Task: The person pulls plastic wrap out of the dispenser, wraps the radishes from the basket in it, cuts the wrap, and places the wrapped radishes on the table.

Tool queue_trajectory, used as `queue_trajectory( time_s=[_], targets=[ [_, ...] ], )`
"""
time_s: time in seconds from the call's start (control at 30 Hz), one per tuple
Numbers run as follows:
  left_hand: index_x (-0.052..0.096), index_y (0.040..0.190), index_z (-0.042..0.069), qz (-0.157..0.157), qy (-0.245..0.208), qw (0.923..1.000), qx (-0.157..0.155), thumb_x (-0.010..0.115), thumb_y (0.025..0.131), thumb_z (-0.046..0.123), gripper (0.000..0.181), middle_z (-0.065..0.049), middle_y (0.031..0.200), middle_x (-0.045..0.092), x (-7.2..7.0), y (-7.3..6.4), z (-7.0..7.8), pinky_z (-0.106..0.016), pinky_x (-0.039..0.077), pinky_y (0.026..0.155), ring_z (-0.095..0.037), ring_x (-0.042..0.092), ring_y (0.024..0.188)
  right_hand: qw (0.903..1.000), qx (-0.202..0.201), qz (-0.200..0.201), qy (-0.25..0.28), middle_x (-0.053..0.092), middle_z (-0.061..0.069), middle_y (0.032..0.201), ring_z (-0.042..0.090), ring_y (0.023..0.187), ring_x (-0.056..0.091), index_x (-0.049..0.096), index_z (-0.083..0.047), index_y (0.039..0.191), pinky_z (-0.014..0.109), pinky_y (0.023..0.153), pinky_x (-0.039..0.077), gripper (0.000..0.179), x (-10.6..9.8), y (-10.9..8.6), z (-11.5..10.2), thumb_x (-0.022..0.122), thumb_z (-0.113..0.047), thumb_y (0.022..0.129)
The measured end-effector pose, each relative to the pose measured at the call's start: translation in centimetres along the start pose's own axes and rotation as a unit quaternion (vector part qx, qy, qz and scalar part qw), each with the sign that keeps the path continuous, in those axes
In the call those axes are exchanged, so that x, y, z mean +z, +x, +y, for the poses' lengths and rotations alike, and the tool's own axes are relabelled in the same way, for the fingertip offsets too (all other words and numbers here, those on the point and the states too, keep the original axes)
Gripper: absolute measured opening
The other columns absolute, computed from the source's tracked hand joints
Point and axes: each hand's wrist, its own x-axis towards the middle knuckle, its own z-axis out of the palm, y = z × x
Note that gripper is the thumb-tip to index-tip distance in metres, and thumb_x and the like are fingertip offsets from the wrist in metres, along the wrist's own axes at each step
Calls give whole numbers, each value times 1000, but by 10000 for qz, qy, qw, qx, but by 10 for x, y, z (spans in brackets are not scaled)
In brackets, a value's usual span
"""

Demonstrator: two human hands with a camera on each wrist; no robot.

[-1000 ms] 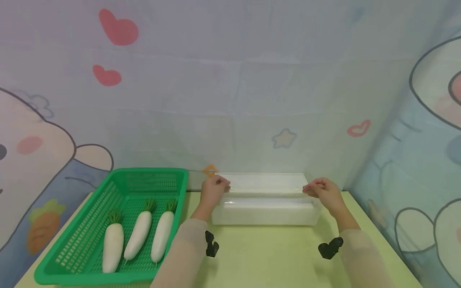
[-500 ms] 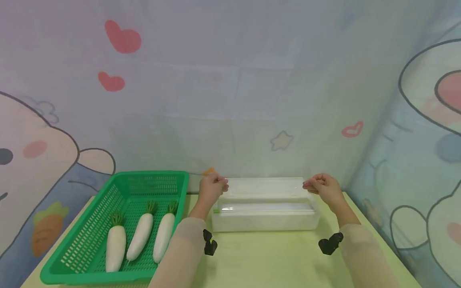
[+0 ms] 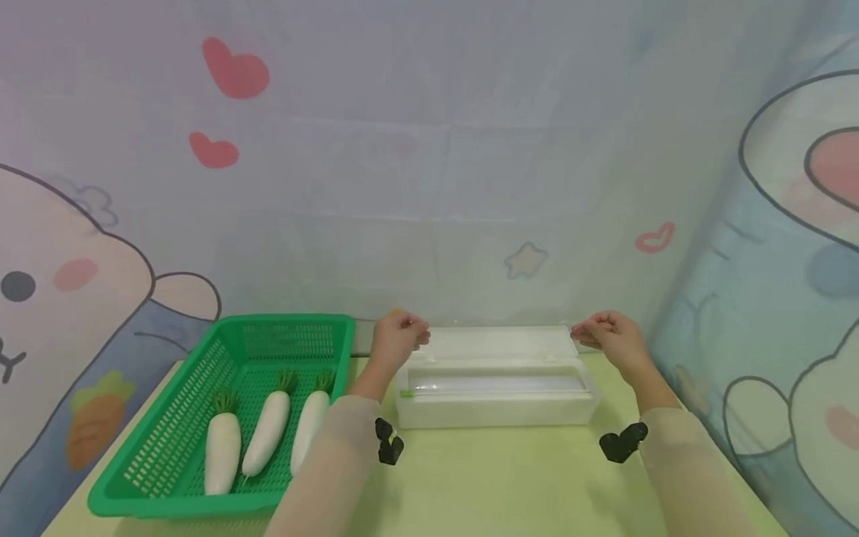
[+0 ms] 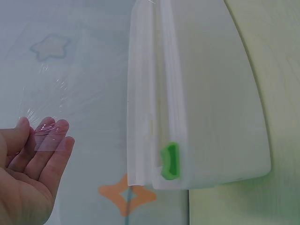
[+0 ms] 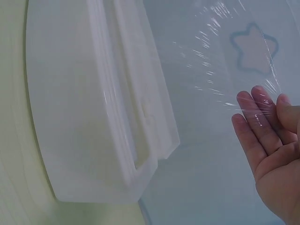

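Observation:
A sheet of clear cling film (image 4: 49, 96) is stretched between the two hands, its glints showing in both wrist views. My left hand (image 3: 399, 343) pinches one corner between thumb and forefinger, the other fingers behind the film. The opposite corner is pinched by my right hand (image 3: 612, 339) in the same way. Below and between the hands stands a white cling film dispenser box (image 3: 496, 412) with its lid (image 3: 499, 343) tipped back. A film roll (image 3: 496, 385) lies inside, and a green slide cutter (image 4: 171, 161) sits at the left end of its front edge.
A green plastic basket (image 3: 127, 455) on the left of the table (image 3: 496, 485) holds three white radishes (image 3: 266, 432) with green tops. My left forearm passes over its right side. A printed cloth (image 3: 443, 186) hangs close behind the box.
Both hands have risen slightly, and the right has shifted a little to the right, still pinching the film. The box opening and green cutter show more plainly. The basket appears slightly shifted as the head view moves.

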Motion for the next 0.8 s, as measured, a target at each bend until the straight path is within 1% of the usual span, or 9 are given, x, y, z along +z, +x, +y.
queue_trajectory(
  time_s=[0.07,0.17,0.3,0.5,0.6,0.8],
  targets=[
    [65,95,-1,-40,23,9999,-99,62,94,10,12,-14,93,67,-1,2,3,-34,56,75,-24,70,83,10000,-33,-12,-16,69,-14,89,-2,86,66,47,5,108,25,86,53,21,-1,1,-4,46,-15,103],
    [65,97,-1,-78,93,9998,-143,62,94,13,15,-17,92,71,-2,4,6,-33,56,75,-26,70,86,10000,-88,-9,21,68,-16,87,-2,85,66,46,5,107,26,86,53,19,-3,2,-9,46,-13,102],
    [66,96,-2,-70,114,9999,-42,62,94,13,15,-17,91,71,-3,7,9,-32,56,74,-25,71,84,9995,-254,-1,174,68,-17,85,-1,84,67,47,6,104,24,83,53,18,-5,4,-13,47,-12,102],
    [65,94,-3,-49,8,10000,53,61,94,11,14,-18,90,71,-5,2,20,-35,56,76,-24,71,82,9993,-354,-55,91,68,-18,86,-2,85,66,47,5,104,22,83,53,19,-10,0,-23,47,-14,102],
    [65,93,-3,-32,-49,9999,113,62,94,11,14,-18,90,71,-6,4,26,-36,56,77,-25,71,83,9992,-389,-58,70,68,-19,86,-2,85,66,46,5,105,19,81,52,19,-13,4,-28,46,-14,102],
    [65,91,-2,42,-45,9996,263,62,94,12,14,-17,90,72,-8,10,36,-33,56,76,-25,71,84,9990,-442,-14,-52,69,-18,88,-2,85,66,46,5,107,17,81,52,22,-17,11,-37,47,-16,102]
  ],
)
